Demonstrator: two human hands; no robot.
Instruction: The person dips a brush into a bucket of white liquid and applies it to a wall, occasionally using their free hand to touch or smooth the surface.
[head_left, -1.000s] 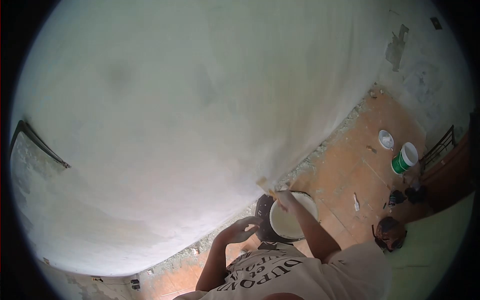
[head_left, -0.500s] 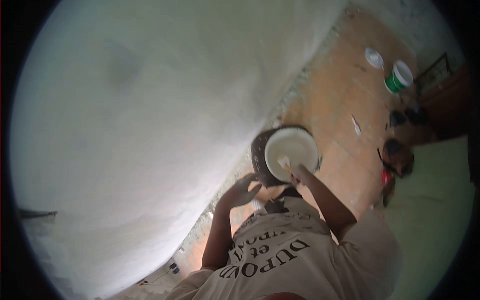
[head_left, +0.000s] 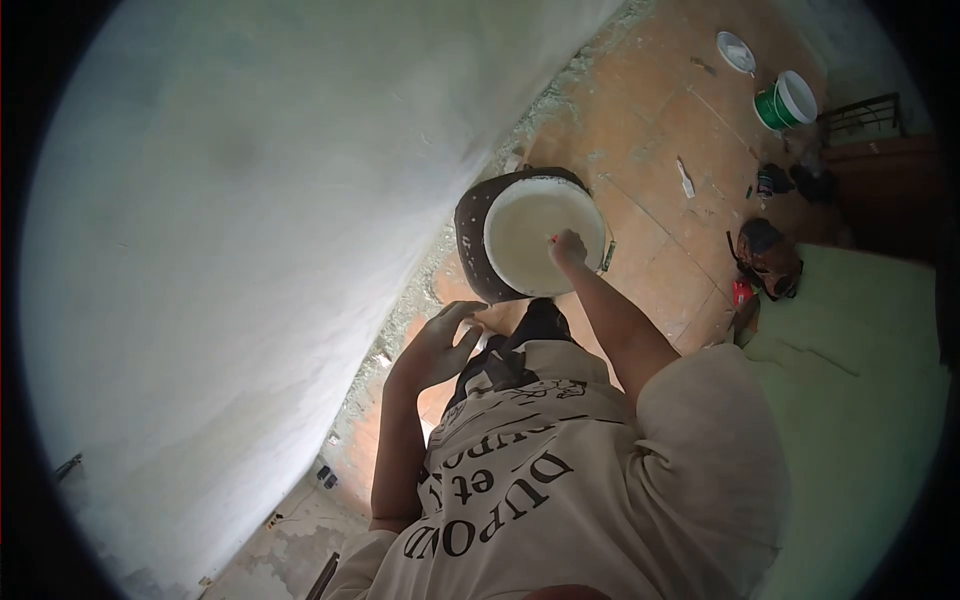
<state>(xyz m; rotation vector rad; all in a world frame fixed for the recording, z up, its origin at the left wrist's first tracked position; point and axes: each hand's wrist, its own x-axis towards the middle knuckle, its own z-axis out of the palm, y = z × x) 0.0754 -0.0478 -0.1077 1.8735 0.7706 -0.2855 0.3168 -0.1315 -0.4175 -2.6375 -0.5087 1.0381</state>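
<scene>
Right hand (head_left: 568,247) is down inside the dark bucket (head_left: 470,238), over the white paint (head_left: 525,235), closed in a fist. Can't tell what it grips. Left hand (head_left: 437,345) is empty with fingers spread, hanging near the bucket and touching nothing. Bucket sits on the orange floor (head_left: 650,130), right at the foot of the white wall (head_left: 250,200). Green tub (head_left: 775,105) stands well apart on the floor.

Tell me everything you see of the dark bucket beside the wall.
The bucket is round, dark outside, white inside, holding a white liquid, paint by its look. It stands upright on the orange floor, close to the white wall. The right hand reaches in at the near rim; the left hand is apart.
</scene>
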